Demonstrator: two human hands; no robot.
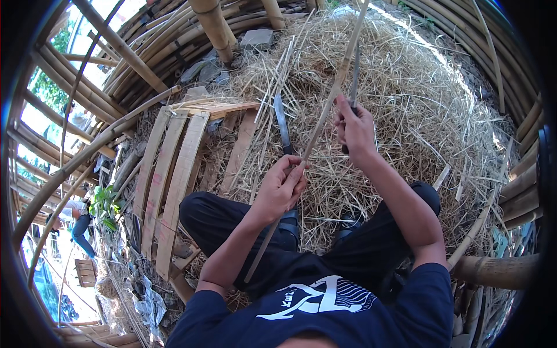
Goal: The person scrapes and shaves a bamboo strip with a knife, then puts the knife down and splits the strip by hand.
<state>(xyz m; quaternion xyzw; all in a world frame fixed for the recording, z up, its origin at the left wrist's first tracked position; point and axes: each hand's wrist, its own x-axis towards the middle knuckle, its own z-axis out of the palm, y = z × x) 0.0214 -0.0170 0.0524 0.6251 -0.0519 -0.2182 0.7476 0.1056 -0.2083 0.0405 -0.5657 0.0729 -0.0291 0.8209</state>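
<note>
A long, thin bamboo strip (322, 119) runs slantwise across my lap, from the top of the view down to my left thigh. My left hand (282, 188) is closed around its middle. In my right hand (357, 132) is a knife (355, 78), gripped by its dark handle, blade pointing away from me beside the strip. The right thumb lies along the strip or very near it; whether it presses on it I cannot tell. Just beyond my left hand, a second, broader blade (281, 116) with a dark handle lies on the shavings.
Bamboo shavings (406, 110) cover the ground in a heap before me. A slatted wooden pallet (184, 156) stands by my left knee. Bamboo poles (212, 23) rise at the back and left; a thick pole (496, 271) lies at my right. A person (81, 217) is far left.
</note>
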